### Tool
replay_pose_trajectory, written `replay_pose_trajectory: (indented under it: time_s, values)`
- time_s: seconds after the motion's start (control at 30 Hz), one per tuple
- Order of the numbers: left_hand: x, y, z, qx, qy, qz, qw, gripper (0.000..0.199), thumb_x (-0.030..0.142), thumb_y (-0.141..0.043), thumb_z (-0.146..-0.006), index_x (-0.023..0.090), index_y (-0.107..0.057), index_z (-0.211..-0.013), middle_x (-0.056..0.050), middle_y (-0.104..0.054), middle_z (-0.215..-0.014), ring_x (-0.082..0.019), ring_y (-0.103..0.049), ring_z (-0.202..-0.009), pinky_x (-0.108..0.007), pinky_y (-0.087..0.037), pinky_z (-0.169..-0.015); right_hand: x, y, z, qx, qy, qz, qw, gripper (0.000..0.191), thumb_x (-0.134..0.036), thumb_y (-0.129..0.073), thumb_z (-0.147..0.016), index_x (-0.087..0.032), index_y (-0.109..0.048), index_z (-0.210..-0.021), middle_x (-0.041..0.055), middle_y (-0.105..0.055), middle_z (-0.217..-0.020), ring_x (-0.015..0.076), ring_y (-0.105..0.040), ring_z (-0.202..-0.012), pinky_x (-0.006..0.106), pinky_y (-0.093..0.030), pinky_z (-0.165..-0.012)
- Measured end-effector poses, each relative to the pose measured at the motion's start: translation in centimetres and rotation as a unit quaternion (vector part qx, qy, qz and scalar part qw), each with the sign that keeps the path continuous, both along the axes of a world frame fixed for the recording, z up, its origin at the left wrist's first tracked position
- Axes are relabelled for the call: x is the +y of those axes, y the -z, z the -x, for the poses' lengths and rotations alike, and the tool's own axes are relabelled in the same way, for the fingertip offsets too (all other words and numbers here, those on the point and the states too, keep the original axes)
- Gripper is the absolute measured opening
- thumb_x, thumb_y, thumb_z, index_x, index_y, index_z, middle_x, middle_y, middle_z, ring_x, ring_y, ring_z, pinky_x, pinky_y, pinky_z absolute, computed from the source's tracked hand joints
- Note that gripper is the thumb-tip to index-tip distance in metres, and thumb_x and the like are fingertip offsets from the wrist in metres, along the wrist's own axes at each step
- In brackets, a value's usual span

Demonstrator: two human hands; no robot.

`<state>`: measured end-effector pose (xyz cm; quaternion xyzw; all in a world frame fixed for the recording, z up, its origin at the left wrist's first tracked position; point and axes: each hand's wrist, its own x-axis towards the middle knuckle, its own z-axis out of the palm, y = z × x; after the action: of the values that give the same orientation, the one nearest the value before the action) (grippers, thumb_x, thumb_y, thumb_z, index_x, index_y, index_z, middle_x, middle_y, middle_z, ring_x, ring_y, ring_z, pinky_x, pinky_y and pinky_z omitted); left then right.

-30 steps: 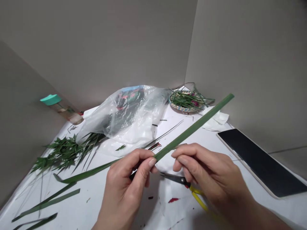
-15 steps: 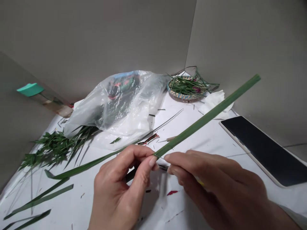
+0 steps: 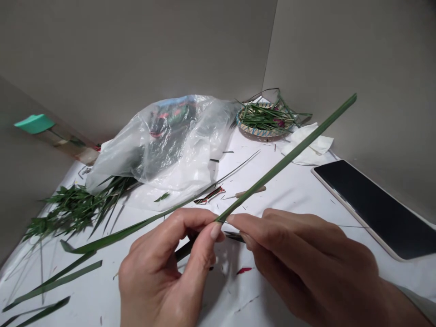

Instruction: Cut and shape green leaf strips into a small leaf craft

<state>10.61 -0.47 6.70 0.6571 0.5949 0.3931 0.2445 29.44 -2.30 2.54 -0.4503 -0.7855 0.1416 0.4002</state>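
Grey card walls (image 3: 136, 54) enclose a white-covered surface (image 3: 289, 206). Back centre: a crumpled clear plastic bag (image 3: 163, 145), thin and glossy, with dark printed contents showing through. Back right: a round woven tray (image 3: 255, 132) heaped with narrow green leaves, a soft white tissue (image 3: 308, 147) just beside it. Right: a phone (image 3: 371, 206), dark glass, pale edge. Far left: a clear bottle (image 3: 73, 147) with a teal cap (image 3: 34, 123). Left: a feathery pile of cut leaves (image 3: 71, 213); flat loose strips (image 3: 51, 284) lie nearer. Main item: a long green leaf strip (image 3: 289, 156), matte, ribbon-flat, narrow toward its raised far end, tilted across the view from lower left to upper right, held above the surface. Left hand (image 3: 166, 268): thumb and fingers (image 3: 215, 230) clamped on the strip. Right hand (image 3: 303, 259): fingers (image 3: 231, 219) drawn together at the strip, just beside the left thumb; actual grip cannot be told. Beneath the hands, a dark narrow piece (image 3: 184, 250), mostly hidden. Small items: a wooden-handled tool (image 3: 250, 191), a red scrap (image 3: 244, 270).
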Motion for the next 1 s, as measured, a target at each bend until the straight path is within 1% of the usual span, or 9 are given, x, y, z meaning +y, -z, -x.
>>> replay_pose_trajectory:
  time_s: [0.13, 0.27, 0.37, 0.4, 0.5, 0.53, 0.67, 0.83, 1.0]
  values:
    - [-0.11, 0.00, 0.04, -0.004, -0.001, 0.001, 1.000, 0.013, 0.033, -0.070, -0.085, 0.031, -0.073, -0.072, 0.006, -0.064, -0.058, -0.014, -0.058, -0.048, -0.024, -0.047, -0.047, 0.04, -0.30, 0.13, -0.051, 0.026, -0.044, 0.997, 0.051, -0.015, -0.053, -0.091, -0.040, -0.057, -0.134, -0.0012, -0.078, -0.104, 0.0198, -0.076, -0.080, 0.023, -0.058, -0.049]
    - [-0.19, 0.12, 0.07, 0.000, -0.008, 0.000, 1.000, 0.014, 0.034, -0.070, -0.085, 0.032, -0.073, -0.071, 0.007, -0.064, -0.058, -0.013, -0.058, -0.048, -0.023, -0.047, -0.048, 0.04, -0.58, 0.13, -0.075, 0.026, -0.053, 0.995, 0.046, -0.016, -0.050, -0.093, -0.039, -0.056, -0.132, -0.0020, -0.078, -0.106, 0.0174, -0.076, -0.086, 0.019, -0.050, -0.037]
    - [-0.16, 0.13, 0.10, 0.011, -0.008, 0.001, 1.000, 0.015, 0.036, -0.070, -0.085, 0.031, -0.073, -0.071, 0.006, -0.065, -0.058, -0.014, -0.057, -0.047, -0.025, -0.047, -0.048, 0.05, -0.60, 0.09, -0.088, 0.028, -0.061, 0.994, 0.043, -0.016, -0.049, -0.094, -0.037, -0.055, -0.131, -0.0022, -0.078, -0.107, 0.0177, -0.076, -0.091, 0.019, -0.051, -0.038]
    - [-0.15, 0.12, 0.10, 0.013, -0.007, 0.000, 1.000, 0.016, 0.036, -0.069, -0.085, 0.030, -0.073, -0.071, 0.006, -0.065, -0.058, -0.014, -0.057, -0.047, -0.025, -0.047, -0.048, 0.07, -0.59, 0.10, -0.089, 0.031, -0.062, 0.994, 0.043, -0.016, -0.049, -0.094, -0.037, -0.055, -0.131, -0.0022, -0.078, -0.107, 0.0178, -0.076, -0.091, 0.019, -0.052, -0.038]
    - [-0.14, 0.10, 0.06, 0.012, -0.008, 0.002, 1.000, 0.015, 0.036, -0.069, -0.085, 0.031, -0.073, -0.072, 0.005, -0.065, -0.059, -0.015, -0.058, -0.048, -0.025, -0.047, -0.048, 0.10, -0.53, 0.17, -0.086, 0.032, -0.062, 0.994, 0.043, -0.017, -0.050, -0.093, -0.037, -0.055, -0.131, -0.0019, -0.078, -0.106, 0.0172, -0.076, -0.088, 0.019, -0.043, -0.029]
    - [-0.16, 0.12, 0.05, 0.012, -0.008, 0.002, 1.000, 0.014, 0.036, -0.069, -0.085, 0.031, -0.073, -0.072, 0.005, -0.065, -0.059, -0.015, -0.057, -0.048, -0.025, -0.047, -0.048, 0.09, -0.53, 0.21, -0.080, 0.031, -0.061, 0.994, 0.042, -0.017, -0.051, -0.093, -0.037, -0.056, -0.130, -0.0020, -0.078, -0.104, 0.0172, -0.076, -0.087, 0.020, -0.043, -0.029]
    - [-0.31, 0.33, 0.00, 0.007, -0.013, -0.014, 1.000, 0.009, 0.033, -0.070, -0.085, 0.033, -0.074, -0.077, 0.007, -0.066, -0.061, -0.013, -0.058, -0.050, -0.024, -0.048, -0.051, 0.02, -0.64, 0.28, -0.051, 0.036, -0.047, 0.997, 0.043, -0.015, -0.054, -0.092, -0.039, -0.059, -0.127, -0.0027, -0.078, -0.101, 0.0190, -0.076, -0.086, 0.021, -0.057, -0.048]
    - [-0.26, 0.39, -0.19, 0.014, -0.021, -0.024, 0.999, 0.008, 0.031, -0.071, -0.085, 0.034, -0.073, -0.078, 0.009, -0.064, -0.059, -0.012, -0.057, -0.050, -0.023, -0.046, -0.051, 0.15, -0.83, 0.13, -0.071, -0.002, -0.027, 0.997, 0.041, -0.012, -0.046, -0.093, -0.035, -0.054, -0.126, -0.0016, -0.076, -0.101, 0.0170, -0.075, -0.088, 0.020, -0.059, -0.060]
    - [-0.41, 0.04, -0.36, 0.048, -0.042, -0.015, 0.998, 0.009, 0.038, -0.069, -0.084, 0.034, -0.072, -0.076, 0.008, -0.063, -0.058, -0.014, -0.056, -0.051, -0.025, -0.046, -0.053, 0.42, -0.97, 0.12, -0.068, -0.008, -0.022, 0.997, 0.036, -0.012, -0.046, -0.093, -0.034, -0.053, -0.122, -0.0025, -0.074, -0.091, 0.0165, -0.073, -0.075, 0.023, -0.060, -0.068]
